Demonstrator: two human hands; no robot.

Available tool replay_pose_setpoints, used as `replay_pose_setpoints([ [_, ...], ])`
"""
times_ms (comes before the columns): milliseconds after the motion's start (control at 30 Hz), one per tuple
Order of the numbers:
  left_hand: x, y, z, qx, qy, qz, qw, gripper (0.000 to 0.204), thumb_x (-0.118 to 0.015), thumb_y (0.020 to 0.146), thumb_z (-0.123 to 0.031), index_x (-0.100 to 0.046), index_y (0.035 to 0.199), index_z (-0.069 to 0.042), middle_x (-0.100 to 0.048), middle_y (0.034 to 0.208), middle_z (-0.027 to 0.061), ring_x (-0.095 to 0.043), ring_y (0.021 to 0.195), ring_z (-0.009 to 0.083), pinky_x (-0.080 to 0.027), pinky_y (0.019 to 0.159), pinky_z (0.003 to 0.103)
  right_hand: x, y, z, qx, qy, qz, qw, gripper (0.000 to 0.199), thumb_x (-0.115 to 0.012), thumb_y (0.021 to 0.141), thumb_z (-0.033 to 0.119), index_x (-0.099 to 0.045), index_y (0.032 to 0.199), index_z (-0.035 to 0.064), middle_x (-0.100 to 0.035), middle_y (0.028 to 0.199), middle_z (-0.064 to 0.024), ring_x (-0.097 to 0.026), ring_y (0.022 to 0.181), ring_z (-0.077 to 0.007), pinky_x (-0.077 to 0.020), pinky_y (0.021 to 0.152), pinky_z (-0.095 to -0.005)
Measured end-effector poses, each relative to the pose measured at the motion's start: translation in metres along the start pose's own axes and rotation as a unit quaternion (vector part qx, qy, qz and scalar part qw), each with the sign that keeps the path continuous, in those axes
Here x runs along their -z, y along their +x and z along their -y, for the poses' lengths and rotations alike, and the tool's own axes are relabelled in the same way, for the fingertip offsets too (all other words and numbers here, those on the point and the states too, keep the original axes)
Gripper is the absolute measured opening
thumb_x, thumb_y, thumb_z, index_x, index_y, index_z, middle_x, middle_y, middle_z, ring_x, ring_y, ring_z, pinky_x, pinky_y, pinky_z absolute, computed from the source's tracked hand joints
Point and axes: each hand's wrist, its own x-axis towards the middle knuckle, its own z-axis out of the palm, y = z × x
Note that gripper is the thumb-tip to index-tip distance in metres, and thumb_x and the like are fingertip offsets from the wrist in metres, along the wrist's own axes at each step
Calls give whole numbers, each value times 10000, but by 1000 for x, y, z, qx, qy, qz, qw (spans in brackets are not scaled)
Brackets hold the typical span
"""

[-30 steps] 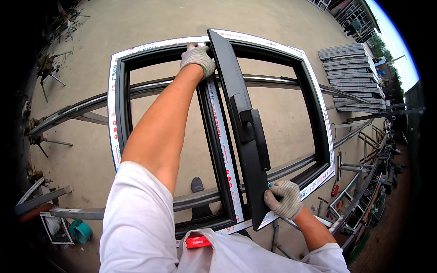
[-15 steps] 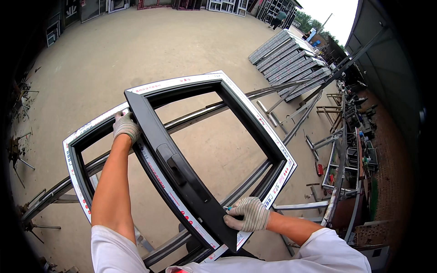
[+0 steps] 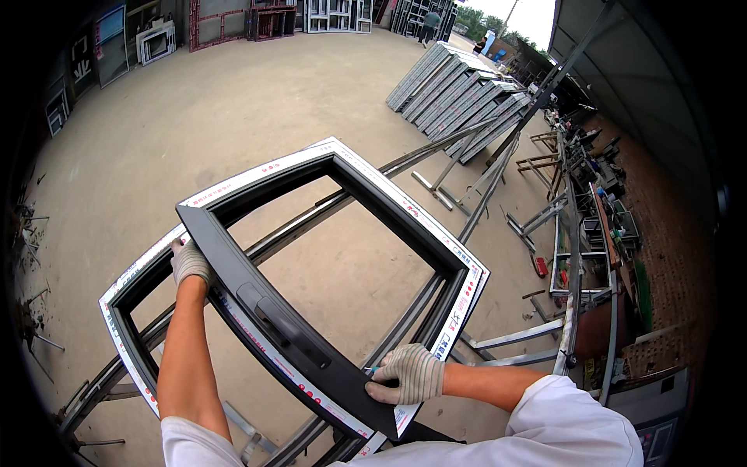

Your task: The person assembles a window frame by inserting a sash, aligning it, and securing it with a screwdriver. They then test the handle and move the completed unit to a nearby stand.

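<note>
Beside left hand (image 3: 189, 263): black sash (image 3: 227, 255); grip, I cannot tell.
Right hand (image 3: 408, 375): pinching small teal item (image 3: 374, 370).
Sash: I'd brace it, item square.

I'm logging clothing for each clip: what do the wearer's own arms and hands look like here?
The left hand and right hand both wear pale, close-fitting gloves with thin grey stripes; the finger areas look plainer and greyer. The forearms are bare, and loose, plain white sleeves cover the arms above them.
</note>
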Motion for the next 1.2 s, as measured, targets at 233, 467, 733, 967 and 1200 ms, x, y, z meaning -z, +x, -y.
replay_pose_setpoints([
  [233, -4, -18, -12, 7, -23, 25, 999, 762, -638, 917, -480, -415, 1540, -104, -585, 1389, 284, -625, 1240, 406, -506, 1039, 459, 6, -1, 0, -12, -9, 10, 1000, 463, -601, 941, 439, -719, 707, 58, -603, 600, -172, -630, 601, -375, -508, 590, -457],
  [467, 2, -3, 47, -272, 151, -16, 950, 652, -803, 759, -214, -623, 1380, -134, -302, 1616, 206, -513, 1373, 373, -469, 1132, 401, -5, 8, -1, 24, -6, -6, 1000, 316, -685, 868, 351, -735, 724, 74, -611, 627, -155, -621, 601, -353, -496, 588, -449],
  [733, -11, -41, 98, -234, -103, -106, 961, 818, -757, 852, -294, -396, 1498, 53, -434, 1449, 260, -544, 1271, 374, -446, 1115, 410, -19, 16, 4, 17, 15, 5, 1000, 224, -663, 816, 193, -632, 650, 46, -514, 584, -139, -516, 549, -330, -424, 559, -428],
  [967, -6, -55, 103, -182, -123, -72, 973, 765, -697, 897, -373, -446, 1484, 48, -516, 1429, 280, -565, 1291, 388, -451, 1113, 417, -41, 22, -11, 7, -6, 28, 1000, 262, -638, 865, 192, -610, 649, 47, -512, 596, -134, -515, 564, -337, -410, 561, -437],
  [1200, -17, -51, 110, -201, -173, -109, 958, 715, -727, 898, -382, -522, 1432, 47, -576, 1371, 247, -668, 1086, 324, -536, 979, 386, -49, 26, -16, -14, -49, 63, 997, 240, -619, 832, 165, -541, 633, 56, -486, 635, -136, -498, 596, -340, -376, 572, -437],
])
